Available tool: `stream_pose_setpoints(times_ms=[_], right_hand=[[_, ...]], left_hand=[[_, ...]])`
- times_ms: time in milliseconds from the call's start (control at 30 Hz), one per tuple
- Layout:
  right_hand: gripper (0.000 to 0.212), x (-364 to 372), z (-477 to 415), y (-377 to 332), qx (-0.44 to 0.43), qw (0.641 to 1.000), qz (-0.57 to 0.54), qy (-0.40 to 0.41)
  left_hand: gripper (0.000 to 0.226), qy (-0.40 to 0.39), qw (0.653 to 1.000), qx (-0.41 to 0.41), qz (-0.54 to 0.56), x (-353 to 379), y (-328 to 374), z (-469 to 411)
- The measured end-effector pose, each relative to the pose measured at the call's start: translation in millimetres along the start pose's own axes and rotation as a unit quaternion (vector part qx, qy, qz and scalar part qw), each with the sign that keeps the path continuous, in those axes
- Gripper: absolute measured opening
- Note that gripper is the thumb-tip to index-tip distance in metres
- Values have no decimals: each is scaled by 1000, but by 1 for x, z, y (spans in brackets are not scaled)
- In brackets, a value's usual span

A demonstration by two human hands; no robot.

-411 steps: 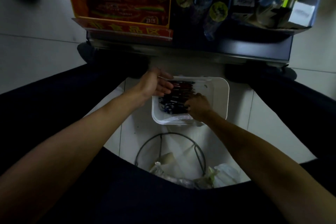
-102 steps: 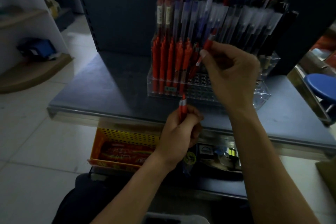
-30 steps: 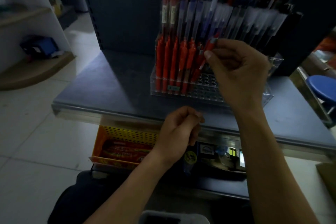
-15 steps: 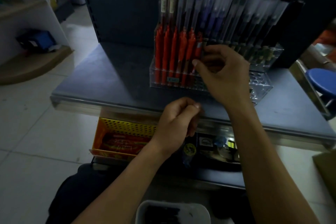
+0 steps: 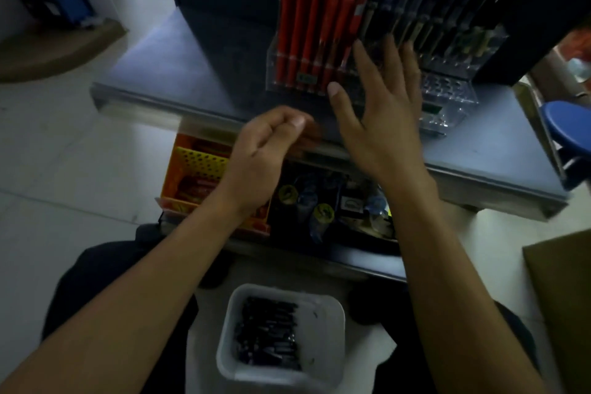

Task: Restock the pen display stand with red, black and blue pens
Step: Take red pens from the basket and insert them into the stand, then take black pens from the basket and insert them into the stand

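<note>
The clear pen display stand (image 5: 447, 96) stands on a grey shelf (image 5: 179, 67). A row of red pens (image 5: 307, 25) fills its left side, with blue and dark pens to the right. My right hand (image 5: 380, 112) is spread flat in front of the stand with straight fingers and holds nothing. My left hand (image 5: 265, 153) hovers at the shelf's front edge, fingers curled, with no pen visible in it. On the floor between my legs sits a white tub (image 5: 332, 323) of dark pens (image 5: 268, 336).
Under the shelf sit an orange perforated basket (image 5: 195, 166) and a dark bin of small goods (image 5: 335, 201). A blue stool (image 5: 569, 125) is at the right, and a brown cardboard box (image 5: 563, 297) is at the lower right.
My right hand has let go of the red pen in the stand, opened, and drawn back. The view has tilted down, bringing the white tub into sight. My left hand stays curled.
</note>
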State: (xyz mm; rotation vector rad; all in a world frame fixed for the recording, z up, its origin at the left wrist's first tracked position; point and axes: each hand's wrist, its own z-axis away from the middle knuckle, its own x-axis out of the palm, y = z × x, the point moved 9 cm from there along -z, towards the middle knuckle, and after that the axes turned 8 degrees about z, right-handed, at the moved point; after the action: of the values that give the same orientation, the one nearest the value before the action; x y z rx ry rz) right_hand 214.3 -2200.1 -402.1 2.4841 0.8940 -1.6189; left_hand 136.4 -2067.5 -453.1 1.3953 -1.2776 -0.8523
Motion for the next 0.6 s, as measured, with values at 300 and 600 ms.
stream_pose_setpoints(times_ms=[300, 600], right_hand=[[75, 38, 66, -11, -47, 989, 105, -96], [77, 67, 176, -18, -16, 981, 159, -109]], left_hand=[[56, -75, 921, 119, -363, -8, 3, 37], [66, -262, 788, 144, -538, 6, -60, 107]])
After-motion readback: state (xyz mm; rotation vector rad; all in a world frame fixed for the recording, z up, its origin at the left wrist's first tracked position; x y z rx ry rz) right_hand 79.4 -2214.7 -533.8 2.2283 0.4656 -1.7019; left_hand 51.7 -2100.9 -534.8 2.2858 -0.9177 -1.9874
